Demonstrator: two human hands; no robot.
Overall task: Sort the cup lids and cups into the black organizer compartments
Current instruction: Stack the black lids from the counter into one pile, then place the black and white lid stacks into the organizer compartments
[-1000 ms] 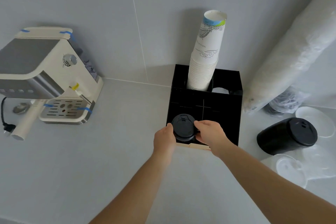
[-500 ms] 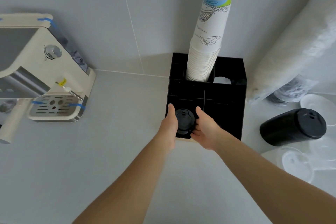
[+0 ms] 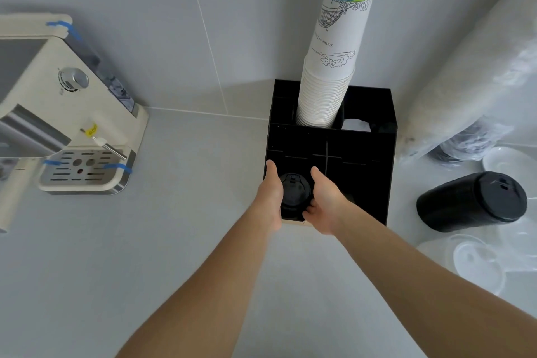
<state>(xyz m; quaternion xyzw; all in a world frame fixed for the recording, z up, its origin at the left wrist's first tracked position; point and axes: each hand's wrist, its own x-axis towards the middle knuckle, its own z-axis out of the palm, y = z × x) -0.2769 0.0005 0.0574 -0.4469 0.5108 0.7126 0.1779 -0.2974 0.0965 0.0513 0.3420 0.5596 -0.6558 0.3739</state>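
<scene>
The black organizer (image 3: 363, 171) stands against the wall on the grey counter. A tall stack of white paper cups (image 3: 331, 67) rises from its back left compartment, and something white (image 3: 355, 125) shows in the back right one. A stack of black lids (image 3: 294, 193) sits low in the front left compartment. My left hand (image 3: 271, 192) presses on its left side and my right hand (image 3: 325, 200) on its right side, fingers curled around it. Another stack of black lids (image 3: 470, 202) lies on its side to the right.
A cream espresso machine (image 3: 66, 113) stands at the left. A long plastic-wrapped sleeve (image 3: 476, 67) leans on the wall at the right. Clear lids (image 3: 476, 264) and a white lid (image 3: 508, 163) lie at the right edge.
The stack of black lids has sunk from the compartment's rim down into the front left compartment, both hands following it down. The camera has tilted closer.
</scene>
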